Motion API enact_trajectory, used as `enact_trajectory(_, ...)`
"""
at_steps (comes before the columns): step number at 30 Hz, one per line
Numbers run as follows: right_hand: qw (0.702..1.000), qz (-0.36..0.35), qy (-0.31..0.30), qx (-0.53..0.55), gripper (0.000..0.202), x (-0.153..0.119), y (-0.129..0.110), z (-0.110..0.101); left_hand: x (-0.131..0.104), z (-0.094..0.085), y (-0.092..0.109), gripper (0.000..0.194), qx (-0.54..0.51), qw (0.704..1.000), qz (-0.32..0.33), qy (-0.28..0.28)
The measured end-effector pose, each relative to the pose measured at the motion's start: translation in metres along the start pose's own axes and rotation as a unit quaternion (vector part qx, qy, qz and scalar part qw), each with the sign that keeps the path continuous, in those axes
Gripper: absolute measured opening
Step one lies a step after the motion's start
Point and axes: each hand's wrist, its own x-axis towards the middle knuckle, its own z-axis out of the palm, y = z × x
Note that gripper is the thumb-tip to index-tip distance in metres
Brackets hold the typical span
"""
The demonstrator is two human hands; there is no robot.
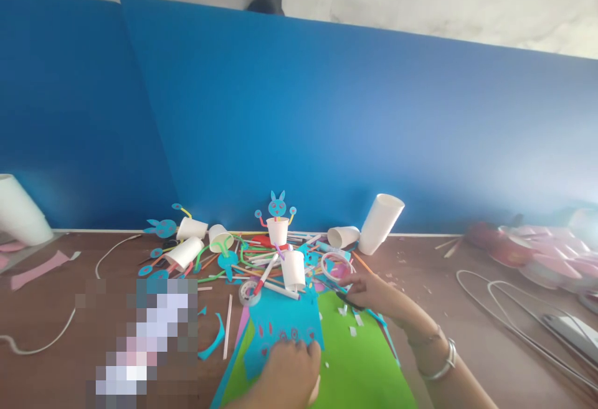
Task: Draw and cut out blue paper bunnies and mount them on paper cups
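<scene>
My left hand (pixel 287 368) is closed, its curled fingers at the lower edge of a blue paper sheet (pixel 284 309) with red drawn shapes. Whatever those fingers hold, if anything, is hidden. Beyond the sheet's right edge, my right hand (pixel 362 291) grips a dark-handled tool that looks like scissors (pixel 346 300). Green paper (pixel 362 359) lies beneath, with small pale scraps on it. Close by stand a white paper cup (pixel 293 270), a roll of tape (pixel 250 292) and a red-and-white marker (pixel 266 274).
A paper-cup figure with a blue rabbit head (pixel 277 206) stands at the back. More cup figures (pixel 184 252) lie left of it among straws and sticks. A stack of white cups (pixel 380 223) leans by the blue partition (pixel 327 129). Cables (pixel 509 297) cross the right side.
</scene>
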Motion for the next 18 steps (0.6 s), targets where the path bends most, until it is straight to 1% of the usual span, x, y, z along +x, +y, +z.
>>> enact_trajectory(2,1.0,0.002,-0.018,-0.02,0.032,-0.004,0.002,-0.007,0.001,0.004,0.003,0.038,0.009,1.0,-0.017,-0.012)
enact_trajectory(5,0.997,0.022,-0.05,-0.049,0.028,-0.01,0.006,-0.014,0.002,0.011,0.007,0.043,0.018,0.999,-0.017,-0.021)
enact_trajectory(7,0.995,0.048,-0.084,-0.03,0.029,-0.014,0.011,-0.018,0.002,0.017,0.007,0.044,0.027,1.0,-0.007,0.001)
enact_trajectory(12,0.973,0.085,-0.213,0.036,0.039,-0.019,0.028,-0.03,0.003,0.033,0.001,0.04,0.051,0.995,0.015,0.082)
enact_trajectory(15,0.959,0.08,-0.264,0.061,0.033,-0.018,0.035,-0.035,0.001,0.037,-0.005,0.038,0.058,0.992,0.012,0.113)
enact_trajectory(18,0.945,0.06,-0.315,0.069,0.031,-0.014,0.038,-0.035,-0.001,0.037,-0.008,0.042,0.069,0.989,0.007,0.132)
